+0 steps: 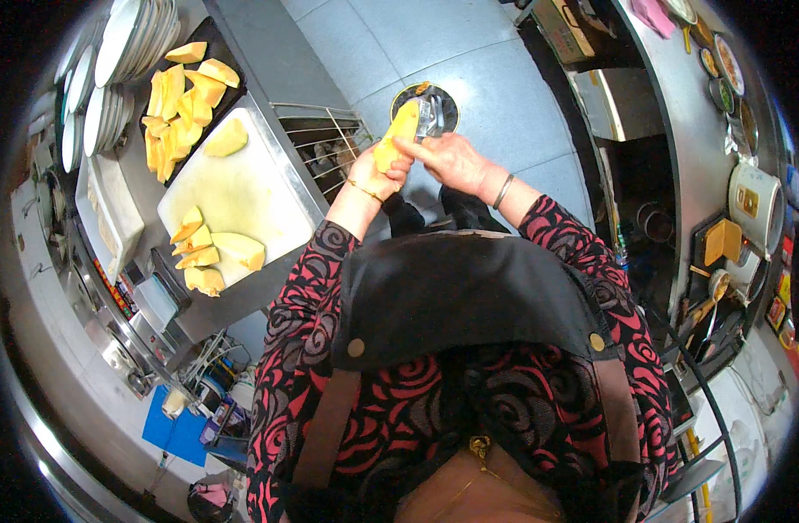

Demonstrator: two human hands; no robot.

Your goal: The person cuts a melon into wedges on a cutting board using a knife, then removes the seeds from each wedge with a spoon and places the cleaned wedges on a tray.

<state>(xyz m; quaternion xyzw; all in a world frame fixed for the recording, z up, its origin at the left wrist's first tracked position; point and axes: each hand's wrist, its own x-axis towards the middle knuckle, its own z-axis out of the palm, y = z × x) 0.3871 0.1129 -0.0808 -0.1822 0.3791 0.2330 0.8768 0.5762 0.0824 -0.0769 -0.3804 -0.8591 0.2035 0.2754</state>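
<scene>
A long yellow piece of peeled pumpkin or squash (399, 134) is gripped in my left hand (381, 171) above the floor. My right hand (458, 163) is closed around a metal tool, probably a peeler (429, 118), with its index finger extended against the piece. Below both hands stands a round dark bin (448, 101) with scraps in it. To the left, a white cutting board (242, 186) carries one pale piece (227, 137) near its far end and several more pieces (239, 251) at its near end. Many cut pieces (177, 111) fill a black tray (224, 55) beyond the board.
Stacked white plates (128, 39) stand beside the tray at the upper left. A wire rack (321, 144) lies under the steel counter's edge. On the right, another steel counter (667, 78) holds dishes of food (728, 65), a white cooker (752, 202) and a pan with a ladle.
</scene>
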